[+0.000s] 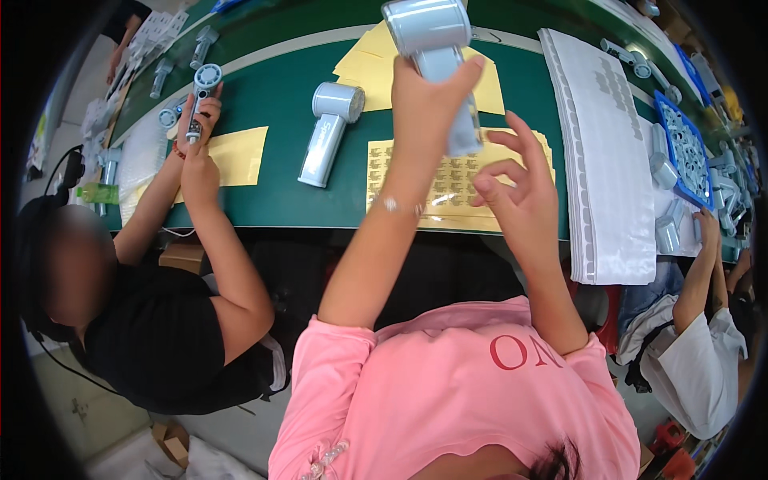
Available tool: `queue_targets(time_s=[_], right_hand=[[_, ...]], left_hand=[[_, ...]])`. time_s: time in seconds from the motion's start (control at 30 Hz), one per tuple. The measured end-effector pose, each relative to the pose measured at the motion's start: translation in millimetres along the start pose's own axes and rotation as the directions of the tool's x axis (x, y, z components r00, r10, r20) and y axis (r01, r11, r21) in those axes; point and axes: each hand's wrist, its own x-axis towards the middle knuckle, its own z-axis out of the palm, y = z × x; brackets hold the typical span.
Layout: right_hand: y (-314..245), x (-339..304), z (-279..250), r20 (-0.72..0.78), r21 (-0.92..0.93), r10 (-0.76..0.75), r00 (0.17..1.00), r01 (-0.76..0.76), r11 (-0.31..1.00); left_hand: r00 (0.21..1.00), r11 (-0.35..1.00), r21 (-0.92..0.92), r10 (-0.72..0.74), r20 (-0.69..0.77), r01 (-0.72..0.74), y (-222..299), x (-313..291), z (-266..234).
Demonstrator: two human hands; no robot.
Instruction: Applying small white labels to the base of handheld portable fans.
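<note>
Raised over the far side of the green table, a light-blue handheld fan is gripped in my left hand, head up and handle down. My fingers close round its handle, so part of it is hidden. My right hand is just right of the handle's lower end, fingers apart and curved, with nothing visible in them. Below both hands lie yellow label sheets printed with small dark labels. A second light-blue handheld fan lies on the table to the left of my left hand.
More yellow sheets lie behind my hands. A stack of white plastic sheeting covers the table at right, beside a blue tray of small parts. At left, a co-worker's hands hold another fan. Another co-worker reaches in at far right.
</note>
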Motion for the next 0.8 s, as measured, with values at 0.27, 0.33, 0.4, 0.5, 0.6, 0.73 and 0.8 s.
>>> queue_targets(time_s=[0.27,0.33,0.4,0.5,0.6,0.73,0.8], right_hand=[[7.7,-18.0,-2.9,0.277,0.327,0.114,0.954,-0.205,0.923],[10.4,-23.4,3.9,0.22,0.072,0.02,0.975,-0.036,0.997],[2.3,-31.9,6.8,0.085,-0.065,-0.062,0.994,0.068,0.996],[-0.4,-37.2,2.8,0.11,-0.321,-0.416,0.902,0.429,0.845],[-3.2,-42.0,4.7,0.05,-0.272,-0.416,0.908,0.413,0.869],[-2.2,-40.9,11.3,0.041,-0.385,-0.54,0.84,0.512,0.768],[-1.8,-41.7,12.6,0.052,-0.412,-0.563,0.825,0.532,0.74]], left_hand=[[0.975,0.828,-0.516,-0.207,0.082,0.219,6.2,-66.7,-12.6],[0.966,0.796,-0.548,-0.209,0.151,0.258,-4.9,-72.4,-20.6],[0.967,0.776,-0.588,-0.249,0.048,0.229,-6.2,-77.3,-20.8],[0.974,0.79,-0.576,-0.221,0.052,0.211,1.5,-79.7,-19.5],[0.987,0.803,-0.579,-0.158,0.022,0.142,4.9,-81.7,-21.2],[0.996,0.843,-0.532,-0.094,-0.004,0.078,11.9,-89.0,-20.8],[0.998,0.856,-0.516,-0.063,-0.031,0.038,13.1,-90.5,-23.1]])
